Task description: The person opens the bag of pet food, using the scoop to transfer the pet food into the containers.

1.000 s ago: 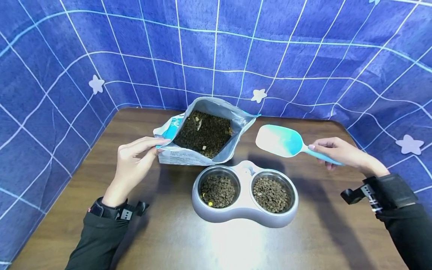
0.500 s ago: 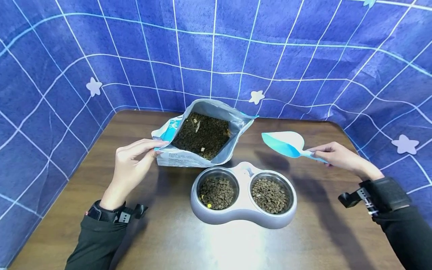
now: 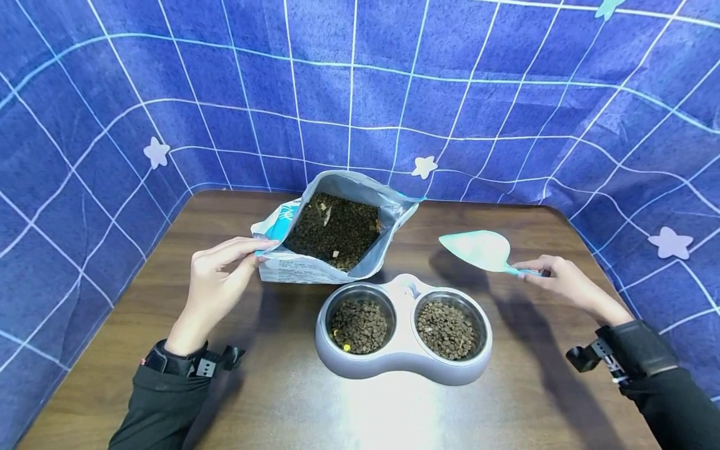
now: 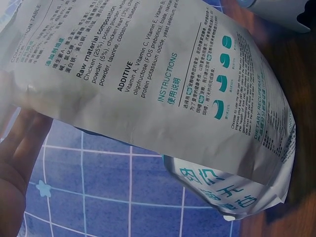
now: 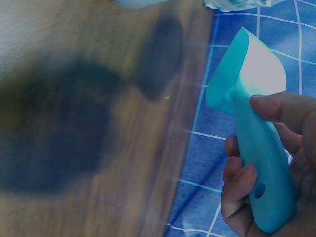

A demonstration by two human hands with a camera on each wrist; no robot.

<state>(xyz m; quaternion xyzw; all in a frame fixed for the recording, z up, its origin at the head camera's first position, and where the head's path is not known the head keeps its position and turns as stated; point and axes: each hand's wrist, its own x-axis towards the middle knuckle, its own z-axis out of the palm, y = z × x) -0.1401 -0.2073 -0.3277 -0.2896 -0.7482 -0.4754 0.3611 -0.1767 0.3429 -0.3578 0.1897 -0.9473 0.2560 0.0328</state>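
My left hand (image 3: 219,281) pinches the left edge of an open pet food bag (image 3: 304,269) between thumb and fingers. Dark brown kibble (image 3: 332,234) with a few pale bits shows inside its silver mouth. In the left wrist view the printed face of the bag (image 4: 148,74) fills most of the frame. My right hand (image 3: 562,281) grips the handle of a turquoise and white food scoop (image 3: 480,250), held above the table at the right with its bowl pointing left. The right wrist view shows thumb and fingers curled round the scoop's handle (image 5: 264,163).
A grey-white double pet bowl (image 3: 402,356) stands in front of the bag, with kibble in both steel dishes and yellow bits in the left one. The brown wooden table (image 3: 270,400) ends at a blue gridded cloth (image 3: 337,81) with star shapes.
My right hand has turned the scoop, so its bowl faces another way, and lowered it slightly. My left hand keeps its hold on the bag. The whole view has shifted a little.
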